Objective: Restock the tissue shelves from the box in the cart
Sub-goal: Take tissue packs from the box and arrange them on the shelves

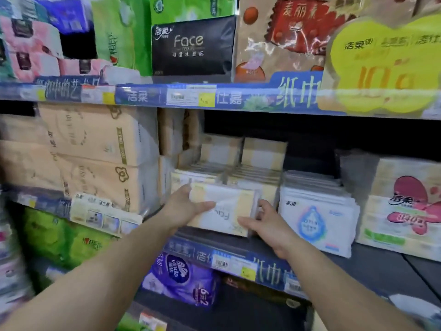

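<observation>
A flat yellow-and-white tissue pack [226,209] is held at the front of the middle shelf [372,261], tilted, in front of a stack of matching yellow-and-white packs [241,174]. My left hand [185,206] grips its left end, thumb on top. My right hand [265,225] holds its lower right corner, fingers wrapped around the right edge. More of the same packs stand upright behind the stack [262,151]. The cart and the box are out of view.
White packs with a blue drop [315,218] stand right of the held pack, pink-flower packs [405,211] farther right. Large beige bundles [90,158] fill the shelf's left. A black Face pack [191,46] sits on the shelf above, purple packs [181,280] below.
</observation>
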A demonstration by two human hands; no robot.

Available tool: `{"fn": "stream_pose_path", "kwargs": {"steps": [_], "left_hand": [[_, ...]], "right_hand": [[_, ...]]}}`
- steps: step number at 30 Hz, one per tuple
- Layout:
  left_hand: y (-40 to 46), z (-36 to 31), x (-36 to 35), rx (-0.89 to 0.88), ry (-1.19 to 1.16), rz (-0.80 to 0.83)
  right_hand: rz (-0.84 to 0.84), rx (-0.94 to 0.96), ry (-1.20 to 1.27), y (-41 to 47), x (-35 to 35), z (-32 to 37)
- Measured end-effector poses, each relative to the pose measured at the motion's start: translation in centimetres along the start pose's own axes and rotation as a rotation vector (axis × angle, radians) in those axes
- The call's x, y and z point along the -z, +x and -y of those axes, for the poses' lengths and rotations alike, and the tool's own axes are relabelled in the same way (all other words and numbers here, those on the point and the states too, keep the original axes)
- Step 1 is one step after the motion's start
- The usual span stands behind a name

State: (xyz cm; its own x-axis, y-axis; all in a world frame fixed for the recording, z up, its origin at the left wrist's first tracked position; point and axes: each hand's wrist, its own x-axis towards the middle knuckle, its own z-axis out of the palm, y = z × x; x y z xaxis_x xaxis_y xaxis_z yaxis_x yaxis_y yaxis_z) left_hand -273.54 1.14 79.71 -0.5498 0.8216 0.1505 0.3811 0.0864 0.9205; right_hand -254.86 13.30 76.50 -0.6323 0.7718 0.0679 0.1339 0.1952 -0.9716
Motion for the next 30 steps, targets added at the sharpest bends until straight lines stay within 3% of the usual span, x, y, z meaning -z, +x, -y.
{"fn": "stream_pose_path", "kwargs": {"steps": [5, 7, 11, 15, 18, 21, 26, 28, 30], "left_hand": [[3.8, 2.4, -0.6, 0.000, 0.050, 0.026], [4.2, 1.4, 0.2, -0.229, 0.385, -0.053], [4.7, -2.1, 1.4, -0.933, 1.011, -0.090], [5.1, -5.6, 1.0, -1.271, 1.404, 0.038], [5.7, -7.8, 1.5, -1.183, 1.478, 0.201], [6.6, -8.8, 2.8, -0.989, 1.312, 0.329], [7.3, -5.1, 4.2, -0.672, 0.624, 0.495], [6.8, -2.0, 3.5, -0.472, 0.217, 0.558], [6.0, 1.0, 2.1, -0.300, -0.026, 0.529]], "right_hand": [[-0.080, -0.080, -0.095, 0.6, -0.7, -0.4], [-0.124, -0.090, -0.107, 0.9, -0.9, 0.1], [-0.211, -0.062, -0.066, 0.9, -2.1, 2.0], [-0.309, 0.024, -0.159, 0.4, -3.4, 5.1], [-0.376, 0.094, -0.219, 0.5, -3.8, 7.2], [-0.419, 0.173, -0.074, 0.3, -3.8, 8.4], [-0.521, 0.250, 0.039, -2.3, -2.9, 8.8], [-0.445, 0.204, -0.051, -3.4, -2.3, 7.8], [-0.320, 0.124, -0.128, -4.0, -2.1, 6.6]]}}
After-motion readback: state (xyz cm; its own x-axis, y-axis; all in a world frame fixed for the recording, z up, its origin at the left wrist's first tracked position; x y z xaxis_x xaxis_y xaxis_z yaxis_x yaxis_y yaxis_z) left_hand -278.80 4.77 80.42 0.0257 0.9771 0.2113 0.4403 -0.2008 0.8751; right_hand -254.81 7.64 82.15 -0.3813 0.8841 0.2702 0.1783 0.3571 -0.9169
